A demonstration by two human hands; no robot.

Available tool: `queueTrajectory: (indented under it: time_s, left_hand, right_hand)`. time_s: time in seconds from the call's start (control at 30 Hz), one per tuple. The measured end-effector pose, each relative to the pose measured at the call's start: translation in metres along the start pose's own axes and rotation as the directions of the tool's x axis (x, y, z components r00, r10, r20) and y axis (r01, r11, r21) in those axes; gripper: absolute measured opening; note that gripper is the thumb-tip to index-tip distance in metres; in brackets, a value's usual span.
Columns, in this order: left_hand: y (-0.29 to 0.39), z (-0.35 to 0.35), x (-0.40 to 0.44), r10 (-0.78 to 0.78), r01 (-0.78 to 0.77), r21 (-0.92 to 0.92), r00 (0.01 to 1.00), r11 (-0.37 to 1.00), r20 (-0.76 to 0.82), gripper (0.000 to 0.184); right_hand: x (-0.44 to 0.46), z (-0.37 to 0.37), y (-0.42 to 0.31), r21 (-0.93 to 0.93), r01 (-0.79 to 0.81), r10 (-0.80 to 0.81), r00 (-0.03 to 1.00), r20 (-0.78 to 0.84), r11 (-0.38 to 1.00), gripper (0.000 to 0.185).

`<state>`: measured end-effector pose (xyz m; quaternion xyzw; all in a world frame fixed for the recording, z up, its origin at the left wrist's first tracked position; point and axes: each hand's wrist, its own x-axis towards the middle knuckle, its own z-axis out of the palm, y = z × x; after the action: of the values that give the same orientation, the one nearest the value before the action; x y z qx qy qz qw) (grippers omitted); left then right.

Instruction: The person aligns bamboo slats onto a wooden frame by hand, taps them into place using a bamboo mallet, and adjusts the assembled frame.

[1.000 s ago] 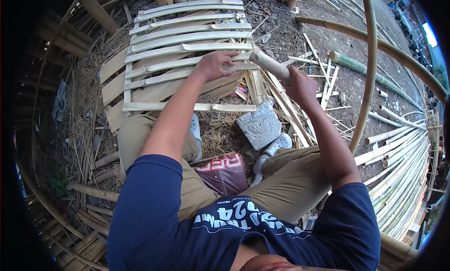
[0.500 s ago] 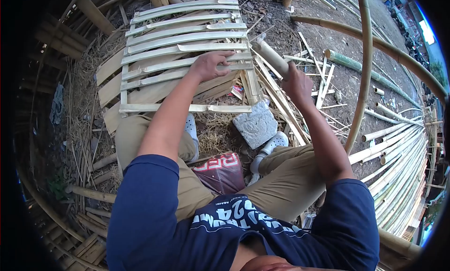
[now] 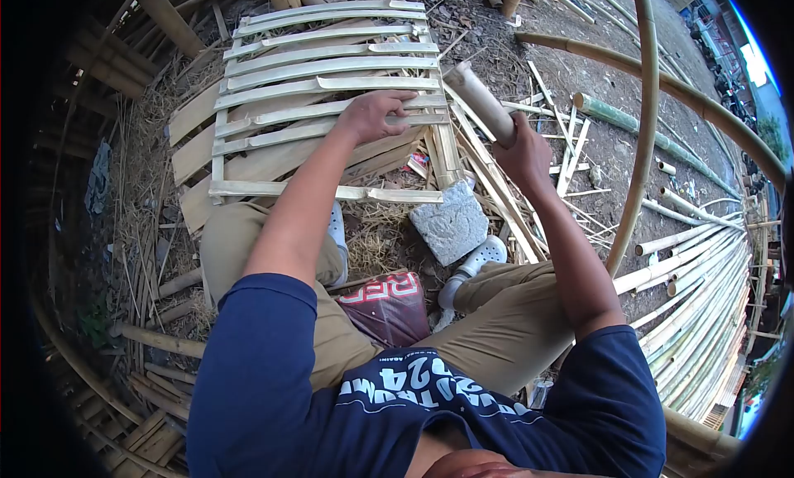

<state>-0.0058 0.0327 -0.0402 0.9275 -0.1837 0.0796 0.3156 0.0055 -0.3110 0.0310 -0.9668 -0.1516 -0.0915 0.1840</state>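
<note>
nearest me, the seated person wears a dark blue shirt [image 3: 260,354] and tan trousers [image 3: 496,325]. between the legs sits a maroon bag [image 3: 393,313] with red and white lettering. a pale clog [image 3: 486,253] is just beside a rough stone block [image 3: 451,226], which lies near the close right corner of a slatted bamboo frame [image 3: 331,64].

the left hand [image 3: 379,117] lies on the slats near that frame's right edge, index finger reaching along one, fingers loosely parted; i can't tell whether they pinch it. the right hand [image 3: 525,150] is wrapped firmly around one end of a thick bamboo club [image 3: 482,102], held at a slant to the right of the frame, its other end pointing away.

wide flat strips [image 3: 192,160] lie under the frame, and split pieces [image 3: 504,193] litter the ground to its right. past them come a greenish pole [image 3: 628,121] and a spread of long poles [image 3: 703,321]. far off right, it's blurry, but those look like parked motorbikes [image 3: 721,71].
</note>
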Motion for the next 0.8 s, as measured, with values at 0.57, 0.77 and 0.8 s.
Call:
queueTrajectory:
  time_s: [0.57,0.77,0.8]
  left_hand:
    - [0.004,-0.006,0.001,-0.023,0.022,0.036,0.999,0.999,0.023,0.026]
    - [0.010,-0.008,-0.001,-0.043,0.042,0.034,0.999,0.999,0.019,0.025]
    - [0.010,-0.008,-0.001,-0.045,0.044,0.037,0.999,0.998,0.017,0.025]
  right_hand:
    - [-0.010,0.018,0.010,-0.158,0.107,-0.081,0.983,0.165,0.982,0.021]
    - [-0.008,0.005,-0.002,-0.004,-0.033,0.033,0.999,-0.007,0.999,0.040]
    - [-0.010,0.001,-0.011,0.074,-0.015,0.029,0.981,-0.192,0.997,0.033]
